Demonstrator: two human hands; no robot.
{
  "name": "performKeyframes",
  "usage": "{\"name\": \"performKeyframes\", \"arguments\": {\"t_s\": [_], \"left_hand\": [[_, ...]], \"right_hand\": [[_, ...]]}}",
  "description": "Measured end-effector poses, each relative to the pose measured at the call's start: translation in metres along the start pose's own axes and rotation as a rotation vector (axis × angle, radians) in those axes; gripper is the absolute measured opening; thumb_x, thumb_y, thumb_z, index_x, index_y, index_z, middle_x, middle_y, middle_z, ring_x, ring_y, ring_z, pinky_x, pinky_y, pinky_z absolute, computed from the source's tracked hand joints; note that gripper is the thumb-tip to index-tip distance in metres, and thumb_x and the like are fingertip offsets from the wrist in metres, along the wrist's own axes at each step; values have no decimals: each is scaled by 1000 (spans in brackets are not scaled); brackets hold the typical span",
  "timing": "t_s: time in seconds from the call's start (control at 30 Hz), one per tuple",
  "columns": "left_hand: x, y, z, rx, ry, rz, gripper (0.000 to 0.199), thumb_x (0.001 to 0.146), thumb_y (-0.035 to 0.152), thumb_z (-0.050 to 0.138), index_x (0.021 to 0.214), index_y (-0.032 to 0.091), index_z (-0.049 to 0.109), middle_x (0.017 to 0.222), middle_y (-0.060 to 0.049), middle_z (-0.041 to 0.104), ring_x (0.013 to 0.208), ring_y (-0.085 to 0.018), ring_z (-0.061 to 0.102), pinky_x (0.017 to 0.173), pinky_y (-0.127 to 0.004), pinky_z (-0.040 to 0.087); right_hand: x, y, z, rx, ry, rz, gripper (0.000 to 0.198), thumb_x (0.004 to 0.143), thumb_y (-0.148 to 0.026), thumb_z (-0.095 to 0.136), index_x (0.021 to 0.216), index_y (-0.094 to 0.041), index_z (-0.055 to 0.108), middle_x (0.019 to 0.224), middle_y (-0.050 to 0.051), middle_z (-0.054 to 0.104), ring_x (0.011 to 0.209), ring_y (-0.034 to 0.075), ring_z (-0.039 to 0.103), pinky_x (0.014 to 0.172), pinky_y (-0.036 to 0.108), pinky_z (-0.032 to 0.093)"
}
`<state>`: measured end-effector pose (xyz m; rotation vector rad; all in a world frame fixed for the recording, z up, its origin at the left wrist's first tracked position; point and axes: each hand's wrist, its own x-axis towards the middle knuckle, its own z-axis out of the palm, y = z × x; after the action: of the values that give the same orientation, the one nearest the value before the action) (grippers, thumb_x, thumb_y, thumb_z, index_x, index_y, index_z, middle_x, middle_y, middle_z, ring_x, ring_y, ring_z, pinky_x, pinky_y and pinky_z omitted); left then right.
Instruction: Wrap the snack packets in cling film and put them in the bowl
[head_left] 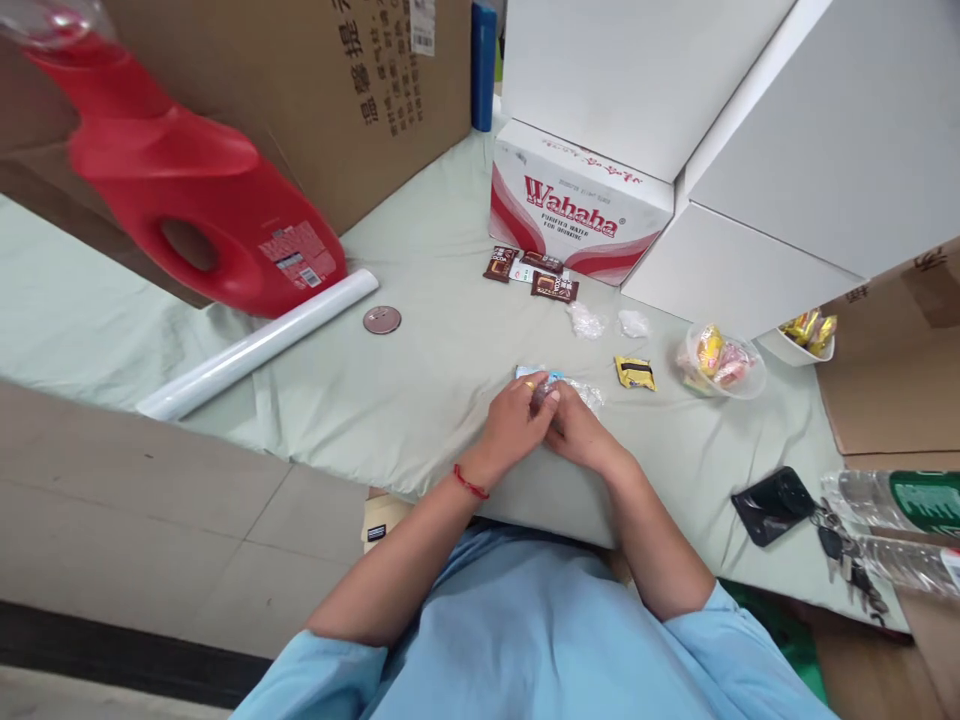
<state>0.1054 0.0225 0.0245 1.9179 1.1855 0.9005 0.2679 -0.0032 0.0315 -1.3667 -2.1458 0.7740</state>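
Note:
My left hand and my right hand meet over the front of the table, fingers closed together. Between the fingertips is a small, dark, shiny piece, mostly covered, so its kind is unclear. Just beyond my left fingers lies a blue-and-white packet, partly hidden. Crinkled clear plastic shows past my right hand; whether I hold it, I cannot tell. To the right is a small yellow packet. Farther back are two crumpled clear wrappers and several brown cocoa snack packets.
A clear bowl of wrapped snacks stands at right, near a phone, keys and plastic bottles. At left are a red jug, a white roll and a round metal disc. A Wahaha carton stands behind.

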Motion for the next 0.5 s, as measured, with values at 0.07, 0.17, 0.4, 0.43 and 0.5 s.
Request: {"name": "performKeyframes", "arguments": {"t_s": [0.07,0.17,0.4,0.43,0.5], "left_hand": [[-8,1,4,123,-22,55,47,104,36,50,145,14,59,133,-15,74,126,-26,68,110,-45,51],[-23,-2,9,366,-103,181,50,104,33,51,151,16,55,152,-16,63,143,-29,56,123,-55,37],[-45,-9,28,608,-186,285,51,108,25,38,157,18,50,167,-12,46,154,-25,44,126,-60,30],[-45,-10,28,606,-180,286,51,108,26,38,157,19,51,167,-11,46,154,-24,44,126,-59,29],[-45,-10,27,593,-171,281,51,108,27,39,158,19,50,167,-10,46,155,-25,44,127,-59,29]], "right_hand": [[-8,7,-11,154,-14,-30,31,98,-25,57,124,-26,75,127,10,69,121,26,63,107,43,51],[-22,22,-21,244,178,148,28,100,-34,55,116,-27,76,118,8,73,110,24,68,100,41,55],[-46,45,-8,-230,523,460,32,85,-44,66,103,-19,76,131,19,64,126,35,55,111,56,43],[-48,44,-9,-204,506,453,29,86,-44,64,99,-20,75,128,18,65,121,33,58,108,53,45],[-47,38,-16,-89,461,482,28,88,-46,61,95,-21,72,109,13,70,98,27,64,92,44,53]]}}
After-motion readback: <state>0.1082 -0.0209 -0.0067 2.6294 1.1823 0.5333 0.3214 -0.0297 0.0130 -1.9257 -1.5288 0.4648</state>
